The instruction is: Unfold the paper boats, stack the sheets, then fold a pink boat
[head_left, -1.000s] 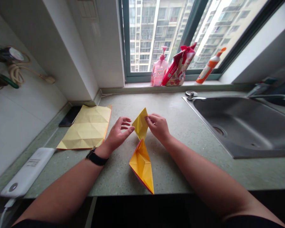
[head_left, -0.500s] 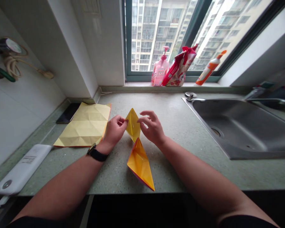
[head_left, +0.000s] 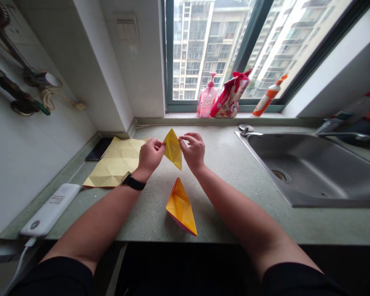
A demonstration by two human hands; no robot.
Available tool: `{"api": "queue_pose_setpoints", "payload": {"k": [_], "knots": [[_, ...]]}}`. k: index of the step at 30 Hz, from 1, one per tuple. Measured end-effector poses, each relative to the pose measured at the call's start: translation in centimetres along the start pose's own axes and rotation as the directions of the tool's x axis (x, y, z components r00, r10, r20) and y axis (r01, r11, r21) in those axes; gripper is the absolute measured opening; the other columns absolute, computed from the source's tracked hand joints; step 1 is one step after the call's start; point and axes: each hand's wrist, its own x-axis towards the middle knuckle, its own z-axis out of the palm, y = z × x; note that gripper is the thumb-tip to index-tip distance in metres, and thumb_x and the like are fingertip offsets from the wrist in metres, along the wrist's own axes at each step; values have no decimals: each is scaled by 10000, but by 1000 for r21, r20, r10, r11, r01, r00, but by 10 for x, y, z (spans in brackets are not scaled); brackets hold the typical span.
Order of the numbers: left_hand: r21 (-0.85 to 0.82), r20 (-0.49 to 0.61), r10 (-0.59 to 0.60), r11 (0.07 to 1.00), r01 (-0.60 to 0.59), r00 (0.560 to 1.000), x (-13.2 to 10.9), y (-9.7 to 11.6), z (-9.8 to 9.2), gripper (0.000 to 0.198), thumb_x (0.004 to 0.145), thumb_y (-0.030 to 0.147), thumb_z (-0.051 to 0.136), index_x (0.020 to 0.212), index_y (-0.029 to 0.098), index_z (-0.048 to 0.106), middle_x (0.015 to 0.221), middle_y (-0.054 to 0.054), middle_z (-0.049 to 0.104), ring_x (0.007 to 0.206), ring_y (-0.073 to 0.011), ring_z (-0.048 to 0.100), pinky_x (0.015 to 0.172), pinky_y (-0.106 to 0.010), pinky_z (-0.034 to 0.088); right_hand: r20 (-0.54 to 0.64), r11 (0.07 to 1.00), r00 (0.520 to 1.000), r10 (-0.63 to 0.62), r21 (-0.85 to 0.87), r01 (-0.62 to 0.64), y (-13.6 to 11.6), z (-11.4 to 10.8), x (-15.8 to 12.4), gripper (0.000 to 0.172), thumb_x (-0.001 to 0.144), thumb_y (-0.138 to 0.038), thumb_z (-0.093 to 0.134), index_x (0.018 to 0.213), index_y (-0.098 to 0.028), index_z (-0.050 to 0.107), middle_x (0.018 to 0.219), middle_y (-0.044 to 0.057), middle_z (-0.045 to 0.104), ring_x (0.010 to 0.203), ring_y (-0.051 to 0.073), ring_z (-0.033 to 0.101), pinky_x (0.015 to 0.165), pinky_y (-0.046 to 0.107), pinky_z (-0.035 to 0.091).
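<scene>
The yellow piece [head_left: 172, 150] is raised in front of the person, a folded diamond with a ridge down its middle; whether it touches the counter [head_left: 222, 197], I cannot tell. The left hand [head_left: 151, 155] pinches its left corner between thumb and fingers. The right hand [head_left: 193, 150] has thumb and forefinger at its right edge, the other fingers loosely curled; whether they grip is too small to tell.

Just nearer the person than the yellow piece, and apart from it, the orange piece [head_left: 181, 207] rests on the counter with its hollow upward. Its folding looks done, to judge by how well it holds its shape. The yellow piece is folded too, but seems flatter and still being worked. The two are not joined.

Left of the yellow piece, past the left hand, lies the pale sheet [head_left: 117, 162]: creased all over, yet flat and unshaped, so any shaping of it remains undone. Its far left corner meets the phone [head_left: 98, 149]. Farther left and nearer the person is the power bank [head_left: 51, 209]. Well to the right of the yellow piece is the sink [head_left: 314, 201]; beyond it, by the window, stands the pump bottle [head_left: 207, 102].
</scene>
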Motion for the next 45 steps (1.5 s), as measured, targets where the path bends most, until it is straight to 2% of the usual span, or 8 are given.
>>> {"api": "queue_pose_setpoints", "payload": {"k": [3,8,11,21,27,38,41,45], "knots": [[-10,-40,-40,999,40,998,1,-9,6,196,920,380,700,796,243,635,773,-22,753,728,-218,709,736,-319,524,-35,1000,999,-15,11,15,0,10,-2,160,1006,-295,665,975,-245,814,1127,114,689,1098,272,686,826,410,644],[-33,-47,-50,998,48,998,-3,-25,11,202,923,382,703,796,243,630,781,-17,752,718,-206,702,732,-313,522,42,984,983,-179,-8,180,7,16,-14,132,1003,-281,704,934,-278,816,1159,99,699,1105,266,695,1018,480,615],[-38,-59,-27,999,25,998,-4,-27,10,194,933,374,701,811,239,636,819,-25,764,730,-204,709,743,-317,532,63,991,990,-127,-40,130,12,19,-19,138,1005,-283,705,948,-283,830,1143,96,709,1091,267,702,1030,495,613],[-31,-49,-14,999,13,999,-9,-25,9,177,946,331,700,815,238,628,822,-21,761,734,-200,717,763,-320,553,42,997,999,22,67,-25,14,21,-26,165,966,-344,724,943,-240,850,1093,106,720,1023,253,713,830,421,666],[39,-66,125,992,-122,990,-13,-28,12,187,962,274,697,806,231,603,820,-16,728,717,-185,708,735,-308,530,5,986,997,83,147,-83,9,20,-25,225,955,-431,741,994,-240,855,1111,105,721,1024,257,723,762,399,692],[233,-27,354,912,-338,935,-19,-28,11,139,981,204,702,858,225,641,837,-20,708,746,-195,678,748,-323,496,34,973,997,74,217,-80,7,18,-17,243,955,-481,749,946,-255,838,1089,100,707,1033,268,702,812,434,677],[172,-63,326,934,-312,943,-18,-28,10,126,988,223,700,870,222,653,859,-20,713,731,-180,667,753,-314,510,71,962,996,55,262,-72,1,13,-12,212,939,-465,751,913,-263,811,1070,80,694,1009,249,691,803,405,655],[-29,-153,174,983,-180,973,-13,-31,8,144,997,294,699,883,215,659,907,-26,724,713,-159,657,699,-279,533,163,916,984,78,378,-135,-4,10,-8,213,912,-471,751,877,-262,765,1087,67,671,1056,246,669,821,375,621]]}}
